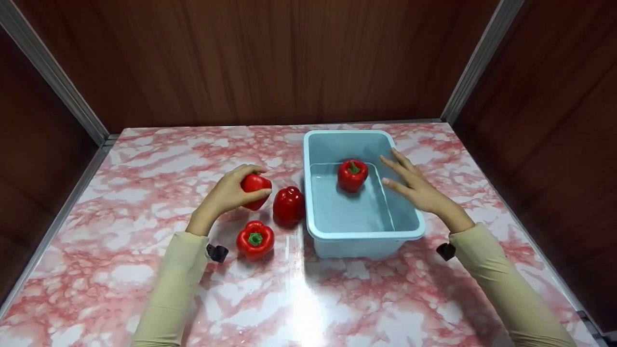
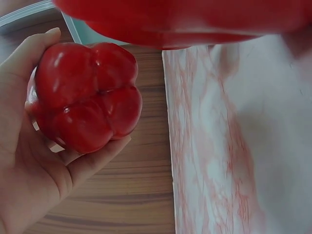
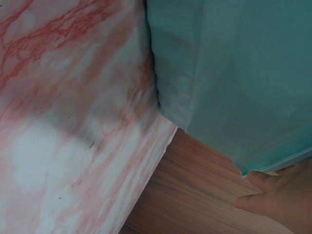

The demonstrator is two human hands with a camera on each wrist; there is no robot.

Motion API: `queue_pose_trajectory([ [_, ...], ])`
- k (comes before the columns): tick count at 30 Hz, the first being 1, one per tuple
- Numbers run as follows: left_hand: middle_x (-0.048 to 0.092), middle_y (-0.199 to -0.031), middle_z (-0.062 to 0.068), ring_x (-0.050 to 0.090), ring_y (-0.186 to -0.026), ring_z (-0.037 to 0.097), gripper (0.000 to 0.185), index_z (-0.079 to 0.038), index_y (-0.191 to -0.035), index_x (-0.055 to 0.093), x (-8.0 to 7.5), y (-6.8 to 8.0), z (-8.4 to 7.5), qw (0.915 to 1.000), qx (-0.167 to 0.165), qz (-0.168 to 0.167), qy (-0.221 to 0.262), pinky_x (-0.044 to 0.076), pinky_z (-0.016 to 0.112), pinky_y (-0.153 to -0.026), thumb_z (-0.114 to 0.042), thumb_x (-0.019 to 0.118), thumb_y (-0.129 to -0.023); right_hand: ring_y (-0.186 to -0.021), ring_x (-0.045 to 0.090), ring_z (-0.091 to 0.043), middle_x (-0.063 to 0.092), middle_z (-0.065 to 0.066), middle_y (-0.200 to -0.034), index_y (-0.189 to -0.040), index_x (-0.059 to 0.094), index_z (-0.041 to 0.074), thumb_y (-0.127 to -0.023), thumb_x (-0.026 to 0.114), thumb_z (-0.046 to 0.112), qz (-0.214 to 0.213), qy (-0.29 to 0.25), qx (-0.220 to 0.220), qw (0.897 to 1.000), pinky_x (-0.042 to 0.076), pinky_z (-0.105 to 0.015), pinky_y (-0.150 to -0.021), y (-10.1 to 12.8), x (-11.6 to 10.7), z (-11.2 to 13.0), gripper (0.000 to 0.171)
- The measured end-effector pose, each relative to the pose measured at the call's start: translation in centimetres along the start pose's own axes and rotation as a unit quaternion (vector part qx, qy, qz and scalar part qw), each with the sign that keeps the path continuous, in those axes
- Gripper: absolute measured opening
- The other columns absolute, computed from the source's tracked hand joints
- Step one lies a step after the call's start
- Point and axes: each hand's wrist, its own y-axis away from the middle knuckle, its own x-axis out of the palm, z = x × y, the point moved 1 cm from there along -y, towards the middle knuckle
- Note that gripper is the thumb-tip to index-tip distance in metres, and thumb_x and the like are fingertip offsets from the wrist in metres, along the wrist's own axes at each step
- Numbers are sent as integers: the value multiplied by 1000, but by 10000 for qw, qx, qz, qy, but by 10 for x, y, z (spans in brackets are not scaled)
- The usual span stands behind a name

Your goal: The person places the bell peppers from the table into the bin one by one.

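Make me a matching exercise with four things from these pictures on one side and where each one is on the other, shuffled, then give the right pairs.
Things
1. pepper in the left hand
2. pepper with the green stem up
3. pepper in the tub
4. right hand

Places
A. sitting in water
B. on the tub's right rim
C. on the table, nearest the person
D. held off the table

Pairs: 1-D, 2-C, 3-A, 4-B

Red bell pepper [image 1: 255,190], glossy and four-lobed, gripped in the left hand [image 1: 226,195], blossom end facing the wrist. Light blue plastic tub [image 1: 315,226], rectangular and partly filled with water, lies under the right hand [image 1: 417,185], whose straight fingers rest on its right rim.
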Motion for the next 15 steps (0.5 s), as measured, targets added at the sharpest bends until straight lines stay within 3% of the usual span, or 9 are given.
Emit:
queue_pose_trajectory([
  [15,53,-130,2,55,-107,24,55,-26,-123,55,0,-4,-3,9999,144,-41,-50,50,42,-86,-51,69,-76,-141,2,-34,6,-9,-156,-146,30,24,-93,52,38,-35,31,-42,10000,3,-67,-105,-1,0,0,58],
])
